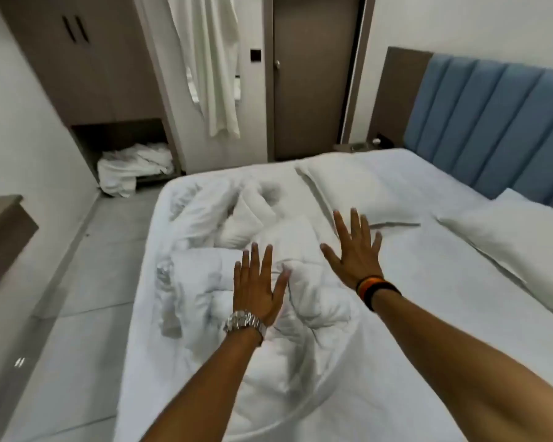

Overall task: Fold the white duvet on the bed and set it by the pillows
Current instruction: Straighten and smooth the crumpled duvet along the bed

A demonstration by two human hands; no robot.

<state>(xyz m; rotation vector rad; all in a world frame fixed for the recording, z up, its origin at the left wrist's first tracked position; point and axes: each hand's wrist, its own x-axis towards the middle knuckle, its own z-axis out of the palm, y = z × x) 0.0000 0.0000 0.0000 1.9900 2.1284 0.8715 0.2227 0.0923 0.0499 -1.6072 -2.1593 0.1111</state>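
Over near-left bed area: crumpled duvet (253, 250) unfolded. Left hand (258, 287), right hand (355, 253) flat, fingers spread, holding nothing; likely positioned for grasping. 2 pillows (351, 189) far right.

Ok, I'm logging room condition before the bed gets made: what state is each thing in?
duvet: crumpled, unfolded
left hand: open, empty, over duvet
right hand: open, empty
pillows: lying flat by headboard
door: shut
wardrobe doors: shut
linen pile: rumpled, in wardrobe niche
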